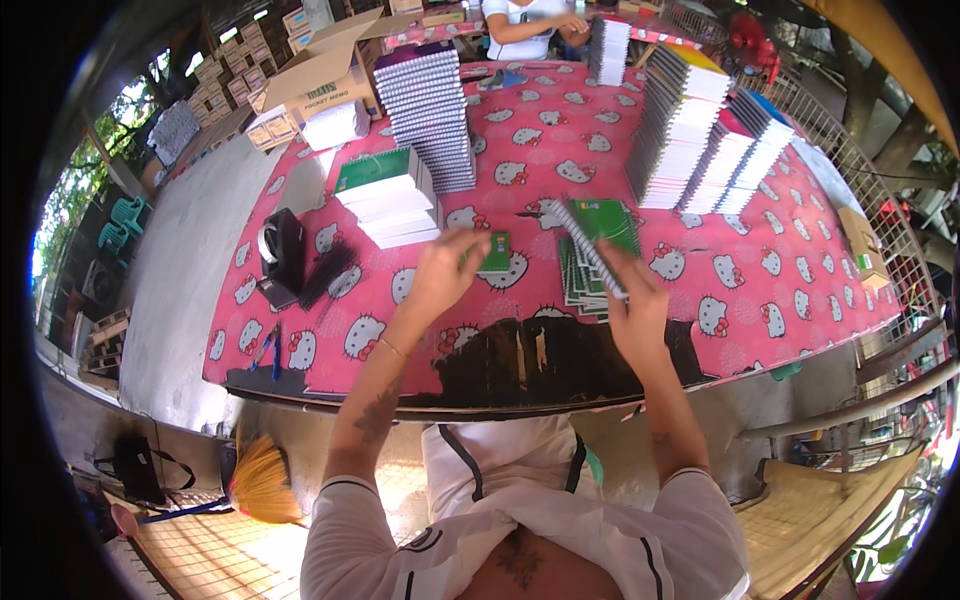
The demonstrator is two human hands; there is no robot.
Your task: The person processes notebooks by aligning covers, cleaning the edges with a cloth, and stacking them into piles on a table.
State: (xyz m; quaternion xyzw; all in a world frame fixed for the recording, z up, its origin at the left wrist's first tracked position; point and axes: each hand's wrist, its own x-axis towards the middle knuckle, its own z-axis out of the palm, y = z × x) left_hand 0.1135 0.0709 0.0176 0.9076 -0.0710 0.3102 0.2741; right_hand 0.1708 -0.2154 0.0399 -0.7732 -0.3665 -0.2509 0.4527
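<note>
Left of the table's middle, my left hand [452, 268] has its fingers curled over the left edge of a small green notebook [496, 253]. Farther right, my right hand [636, 300] grips a spiral notebook [588, 243], tilted so that its coil edge shows. That notebook stands over a low pile of green spiral notebooks [582, 280], with a green cover [610, 222] visible just behind it. Beyond my left forearm is a stack of white-edged notebooks [396, 205] with a green cover on top.
Tall notebook stacks [428, 115] [680, 125] rise at the back left and right of the pink patterned table [540, 130]. A black stapler-like tool [283, 258] and pens [268, 352] lie at left. An open carton [325, 80] stands behind. Across the table is another person [525, 30].
</note>
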